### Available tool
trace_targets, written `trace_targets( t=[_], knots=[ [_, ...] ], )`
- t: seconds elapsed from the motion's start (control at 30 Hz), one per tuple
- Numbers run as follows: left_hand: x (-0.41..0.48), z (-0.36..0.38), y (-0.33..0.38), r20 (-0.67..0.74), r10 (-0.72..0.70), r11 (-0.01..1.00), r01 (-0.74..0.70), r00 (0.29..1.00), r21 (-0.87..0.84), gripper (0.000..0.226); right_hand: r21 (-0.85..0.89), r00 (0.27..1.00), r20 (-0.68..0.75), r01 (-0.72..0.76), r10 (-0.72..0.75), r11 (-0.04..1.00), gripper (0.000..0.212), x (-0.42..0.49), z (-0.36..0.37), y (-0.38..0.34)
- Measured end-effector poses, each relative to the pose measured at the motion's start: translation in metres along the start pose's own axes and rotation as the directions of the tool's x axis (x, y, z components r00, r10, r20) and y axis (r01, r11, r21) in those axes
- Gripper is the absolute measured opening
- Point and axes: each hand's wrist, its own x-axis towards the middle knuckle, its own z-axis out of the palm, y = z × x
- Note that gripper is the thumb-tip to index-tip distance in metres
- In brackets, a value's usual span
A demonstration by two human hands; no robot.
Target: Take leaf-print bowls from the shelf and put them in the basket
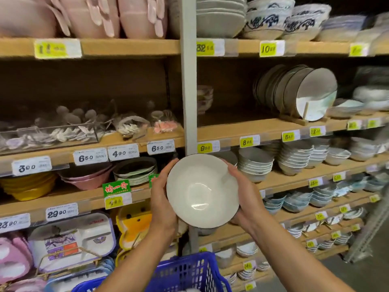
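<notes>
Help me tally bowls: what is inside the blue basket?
Only a white sliver shows inside the basket, at the frame's bottom edge. The rest is out of frame or behind the left forearm.

Pink dishes point(88, 17) crowd the top left, a yellow price tag point(50, 49) beneath them. Plates point(315, 91) stand upright in a wooden rack point(305, 110) — yellow bowls point(27, 186) are stacked lower left.

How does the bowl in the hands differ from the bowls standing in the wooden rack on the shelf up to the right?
The held bowl is single, gripped by the left hand and right hand; the rack bowls stand on edge in a row. The held bowl's inside looks plain white; the front rack bowl shows a pale green patch. Both have dark rims.
</notes>
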Motion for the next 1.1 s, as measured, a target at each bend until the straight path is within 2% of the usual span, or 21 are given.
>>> trace_targets(
  t=[0.17,0.23,0.53,0.73,0.97,1.1],
  knots=[
    [-0.005,0.078,-0.006,0.011,-0.063,0.993,0.064,0.998,-0.096,0.044,-0.064,0.998,0.048,-0.033,0.036,0.997,0.029,0.005,-0.049,-0.058],
    [-0.005,0.109,-0.01,-0.03,-0.05,0.995,0.048,0.998,-0.09,0.048,-0.081,0.999,0.039,-0.02,0.023,0.997,0.031,0.011,-0.069,-0.081],
    [0.008,0.23,-0.025,-0.095,0.04,0.996,-0.047,0.995,-0.072,0.039,-0.118,0.999,0.016,0.04,-0.038,0.992,0.028,0.048,-0.138,-0.174],
    [0.038,0.267,-0.03,-0.092,-0.002,0.998,-0.003,0.996,-0.056,0.05,-0.079,0.999,0.037,-0.013,0.016,0.997,0.032,0.086,-0.152,-0.205],
    [0.096,0.28,-0.035,-0.151,0.015,1.0,-0.014,0.988,0.005,0.039,-0.12,1.0,-0.008,-0.024,0.023,0.992,0.031,0.149,-0.147,-0.213],
    [0.139,0.28,-0.042,-0.125,-0.006,1.0,0.002,0.992,-0.029,0.039,-0.104,0.999,-0.027,-0.033,0.03,0.994,0.025,0.194,-0.136,-0.213]
  ],
)
